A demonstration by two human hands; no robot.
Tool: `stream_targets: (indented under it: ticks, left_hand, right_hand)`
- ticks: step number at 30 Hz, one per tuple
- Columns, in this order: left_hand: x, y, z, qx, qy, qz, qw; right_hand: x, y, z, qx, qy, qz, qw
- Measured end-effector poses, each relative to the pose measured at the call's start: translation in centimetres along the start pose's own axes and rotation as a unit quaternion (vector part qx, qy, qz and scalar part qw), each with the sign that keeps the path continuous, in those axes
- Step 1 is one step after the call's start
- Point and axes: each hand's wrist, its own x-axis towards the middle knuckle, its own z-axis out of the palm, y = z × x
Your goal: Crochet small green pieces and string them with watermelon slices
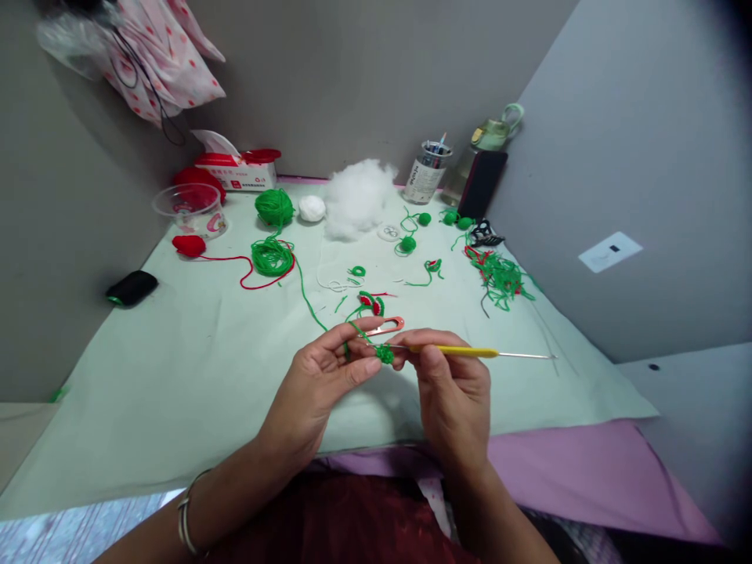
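My left hand (320, 380) pinches a small green crochet piece (385, 354) between thumb and fingers, with green yarn (309, 301) running over its fingers from the wound yarn behind. My right hand (452, 384) is closed on the yellow handle of a crochet hook (470, 351). One metal end of the hook reaches the green piece; the other points to the right. Just beyond my fingers lies an orange stitch marker (395, 323), partly hidden by my left hand. Small red and green crochet pieces (371, 303) rest behind it.
Farther back are a green yarn ball (274, 207), red yarn (189, 246), white stuffing (359, 200), a plastic tub (191, 211) and a pen jar (428, 174). Yarn scraps (502, 278) and a propped phone (482, 184) stand right; a black object (132, 289) lies left.
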Motion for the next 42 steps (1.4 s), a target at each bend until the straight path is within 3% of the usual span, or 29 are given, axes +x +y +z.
stream_targets:
  ticks: [4,7,10,12,15,18,20,22,24,26,32,36,42]
  left_hand:
    - [0.2,0.1,0.0,0.013,0.0,-0.005,1.0]
    - [0.4,0.0,0.2,-0.001,0.005,-0.001,1.0]
    - [0.5,-0.3,0.5,-0.053,-0.005,-0.028,0.998]
    - [0.5,-0.3,0.5,-0.087,-0.038,-0.068,0.993]
    - [0.6,0.0,0.1,-0.099,-0.056,-0.1,0.988]
    - [0.6,0.1,-0.2,-0.052,-0.011,-0.057,0.997]
    - [0.5,-0.1,0.0,-0.013,0.022,-0.003,1.0]
    - [0.3,-0.4,0.4,0.007,0.039,0.029,0.999]
    - [0.3,-0.7,0.7,0.0,0.032,0.019,0.999]
    - [0.3,-0.7,0.8,-0.016,0.01,-0.009,1.0]
    - [0.5,0.0,0.2,-0.017,-0.012,-0.021,1.0]
    - [0.3,0.3,-0.1,-0.006,-0.019,-0.019,1.0]
    - [0.0,0.5,-0.4,0.03,-0.013,-0.014,0.999]
  right_hand:
    - [0.1,-0.3,0.1,-0.013,-0.013,-0.017,1.0]
    - [-0.2,-0.5,0.2,-0.105,-0.031,-0.074,0.991]
    - [-0.8,-0.3,0.1,-0.285,-0.046,-0.193,0.938]
    - [-0.9,-0.1,0.0,-0.331,-0.045,-0.246,0.91]
    - [-0.5,-0.2,-0.2,-0.225,0.001,-0.189,0.956]
    - [0.0,-0.5,-0.1,-0.085,0.041,-0.077,0.993]
    - [0.0,-0.6,0.2,-0.083,0.019,-0.059,0.995]
    - [-0.2,-0.5,0.6,-0.165,0.0,-0.115,0.98]
    - [-0.5,-0.3,1.0,-0.249,0.005,-0.194,0.949]
    - [-0.7,-0.1,1.1,-0.257,0.015,-0.218,0.941]
    - [0.2,0.0,0.2,-0.07,0.015,-0.07,0.995]
    - [0.7,-0.1,-0.2,0.002,0.004,-0.004,1.0]
    - [0.7,-0.7,-0.4,0.021,-0.004,0.013,1.0]
